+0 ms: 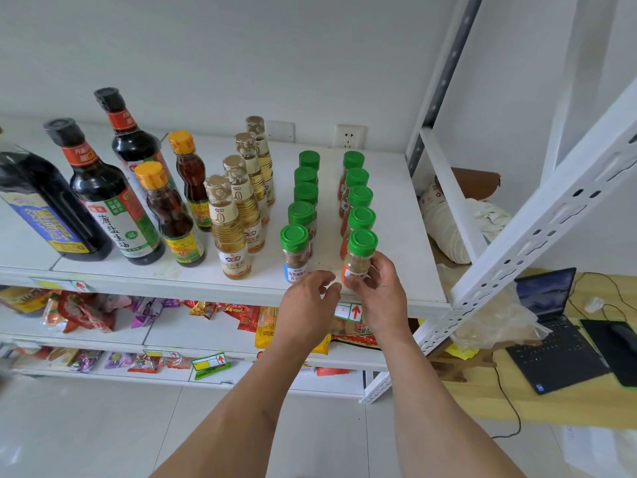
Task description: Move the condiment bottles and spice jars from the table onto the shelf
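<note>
Gripping a green-capped spice jar [358, 260] with my right hand [381, 291], I have its fingers [379, 267] curled round the orange-labelled glass at the front edge of the white shelf [406, 236], heading the right row of jars. My left hand [306, 305] hangs just beside it, fingers loosely curled and holding nothing, just in front of the blue-labelled jar [295, 253]. Vinegar bottles [234, 215] and dark soy bottles [107, 188] stand further left.
</note>
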